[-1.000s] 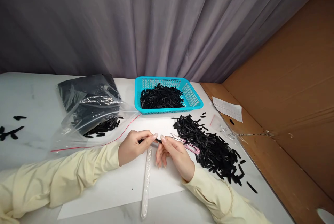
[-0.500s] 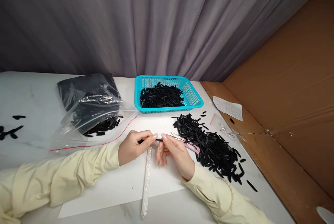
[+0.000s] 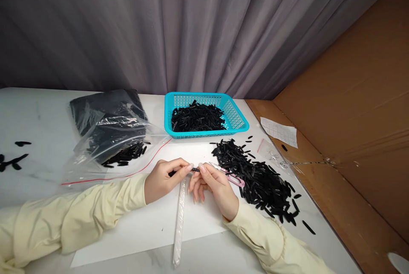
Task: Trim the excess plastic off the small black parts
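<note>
My left hand (image 3: pixel 164 180) pinches one end of a small narrow black strip (image 3: pixel 195 169) between thumb and forefinger. At its other end, my right hand (image 3: pixel 215 183) grips the same strip with thumb and finger, the remaining fingers hanging loosely curled. Both hands are above a white sheet (image 3: pixel 137 223). Under the fingertips runs a white stick in a shiny wrap (image 3: pixel 179 223). Just right of my right hand lie pink-handled snips (image 3: pixel 236 179), partly covered by a heap of black strips (image 3: pixel 268 186).
A turquoise basket (image 3: pixel 207 134) of black pieces stands at the back. Left of it lies a clear zip bag (image 3: pixel 92 171) with black cloth (image 3: pixel 108 103) and more strips. Loose black pieces (image 3: pixel 14 162) are at far left. A paper slip (image 3: pixel 279 132) lies by the cardboard wall (image 3: pixel 361 108).
The hands stay almost in place. The black strip between the fingertips has turned slightly and shows a bit more of its surface.
</note>
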### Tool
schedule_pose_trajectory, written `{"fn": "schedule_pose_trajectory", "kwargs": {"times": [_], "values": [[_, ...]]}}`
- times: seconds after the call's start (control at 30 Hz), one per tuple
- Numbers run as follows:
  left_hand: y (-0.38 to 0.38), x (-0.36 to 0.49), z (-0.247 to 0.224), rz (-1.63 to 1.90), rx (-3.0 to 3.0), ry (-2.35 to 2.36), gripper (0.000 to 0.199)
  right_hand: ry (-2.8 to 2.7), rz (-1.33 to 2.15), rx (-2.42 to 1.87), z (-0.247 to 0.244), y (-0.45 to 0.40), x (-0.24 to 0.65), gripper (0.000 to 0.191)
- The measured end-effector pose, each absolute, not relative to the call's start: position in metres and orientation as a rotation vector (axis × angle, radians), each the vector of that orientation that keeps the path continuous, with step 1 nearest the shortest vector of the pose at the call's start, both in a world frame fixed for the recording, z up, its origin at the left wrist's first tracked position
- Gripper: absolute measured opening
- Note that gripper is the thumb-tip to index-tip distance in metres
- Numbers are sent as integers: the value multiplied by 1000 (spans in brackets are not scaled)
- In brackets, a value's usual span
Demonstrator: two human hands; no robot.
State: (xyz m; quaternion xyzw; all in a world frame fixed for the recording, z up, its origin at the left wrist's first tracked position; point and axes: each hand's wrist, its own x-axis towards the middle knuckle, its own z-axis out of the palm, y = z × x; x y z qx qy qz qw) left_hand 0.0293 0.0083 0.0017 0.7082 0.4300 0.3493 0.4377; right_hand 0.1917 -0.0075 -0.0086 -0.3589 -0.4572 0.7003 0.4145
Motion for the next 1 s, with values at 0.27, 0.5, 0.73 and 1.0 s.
{"fn": "schedule_pose_trajectory", "kwargs": {"times": [0.27, 0.5, 0.73, 1.0], "values": [[7, 29, 3, 853, 1762, 1074, 25, -1136, 1733, -893, -8, -7, 192, 31], [6, 27, 1, 844, 1780, 1103, 27, -1113, 1722, -884, -6, -7, 193, 28], [7, 28, 2, 848, 1798, 1076, 26, -1104, 1740, -895, -6, -6, 193, 30], [8, 28, 3, 855, 1807, 1058, 26, -1085, 1764, -906, -6, -5, 193, 32]]}}
